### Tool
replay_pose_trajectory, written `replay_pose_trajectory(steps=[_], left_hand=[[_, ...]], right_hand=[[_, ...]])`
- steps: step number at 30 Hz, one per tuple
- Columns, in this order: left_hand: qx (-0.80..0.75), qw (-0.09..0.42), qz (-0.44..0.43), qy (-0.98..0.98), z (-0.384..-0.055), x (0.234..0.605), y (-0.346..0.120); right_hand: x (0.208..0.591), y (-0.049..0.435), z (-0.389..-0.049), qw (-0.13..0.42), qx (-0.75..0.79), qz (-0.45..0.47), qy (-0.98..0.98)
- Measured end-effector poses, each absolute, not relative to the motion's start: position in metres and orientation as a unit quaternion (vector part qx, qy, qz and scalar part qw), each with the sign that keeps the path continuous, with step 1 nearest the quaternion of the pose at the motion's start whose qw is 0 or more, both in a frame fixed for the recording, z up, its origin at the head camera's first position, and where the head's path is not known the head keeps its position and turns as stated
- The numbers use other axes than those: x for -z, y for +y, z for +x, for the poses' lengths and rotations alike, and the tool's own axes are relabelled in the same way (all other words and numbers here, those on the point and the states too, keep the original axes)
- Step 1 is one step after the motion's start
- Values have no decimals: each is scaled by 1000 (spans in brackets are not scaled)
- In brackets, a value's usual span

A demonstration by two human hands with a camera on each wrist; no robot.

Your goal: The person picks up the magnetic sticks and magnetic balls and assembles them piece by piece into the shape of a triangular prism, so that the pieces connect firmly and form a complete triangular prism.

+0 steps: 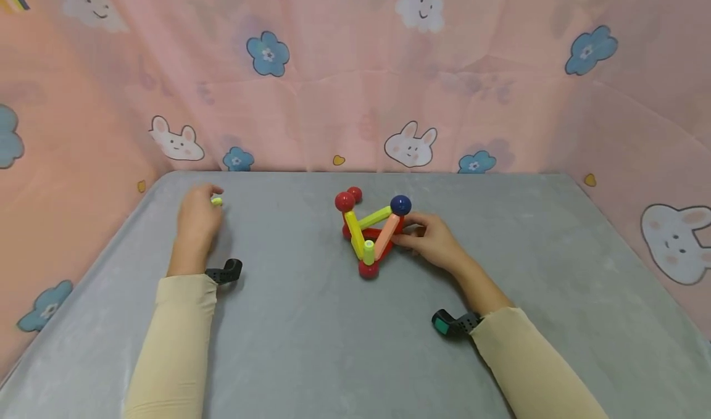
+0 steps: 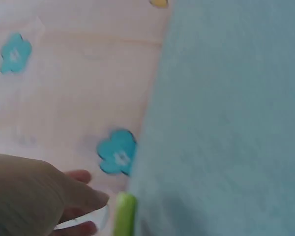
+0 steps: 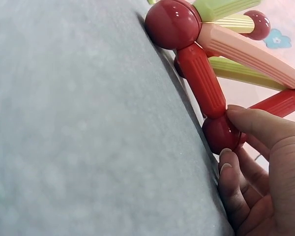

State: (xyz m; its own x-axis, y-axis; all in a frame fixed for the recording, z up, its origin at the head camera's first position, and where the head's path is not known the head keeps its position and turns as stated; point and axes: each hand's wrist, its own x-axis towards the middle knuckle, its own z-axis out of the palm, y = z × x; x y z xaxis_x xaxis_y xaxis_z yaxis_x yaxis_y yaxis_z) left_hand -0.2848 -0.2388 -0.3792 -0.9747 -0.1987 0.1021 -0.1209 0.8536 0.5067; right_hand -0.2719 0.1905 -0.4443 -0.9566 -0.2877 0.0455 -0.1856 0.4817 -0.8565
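A frame of magnetic sticks and balls (image 1: 383,237) stands mid-table, with yellow, lime, salmon and red sticks. A blue ball (image 1: 400,205) tops its right side; a red ball (image 1: 344,201) tops the left. My right hand (image 1: 430,240) pinches a low red ball (image 3: 219,132) at the right corner, where two red sticks (image 3: 201,81) meet. At the front corner a short lime stick (image 1: 369,252) rises from another red ball (image 1: 368,269). Far left, my left hand (image 1: 201,214) hovers with fingers apart over a lime-green stick (image 2: 124,216), fingertips close above it.
Grey cloth covers the table (image 1: 289,320). A pink printed curtain (image 1: 333,98) borders its back and both sides. Each wrist wears a black strap device (image 1: 224,272). One more red ball (image 1: 354,194) shows behind the frame's left top.
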Motion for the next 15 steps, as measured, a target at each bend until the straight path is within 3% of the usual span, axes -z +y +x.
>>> replay_pose_trajectory(steps=[9, 15], left_hand=[[246, 17, 98, -964, -295, 409, -265], [209, 30, 136, -968, -289, 403, -264]], right_hand=[[444, 191, -270, 54, 479, -127, 867], [443, 189, -271, 58, 480, -129, 866]])
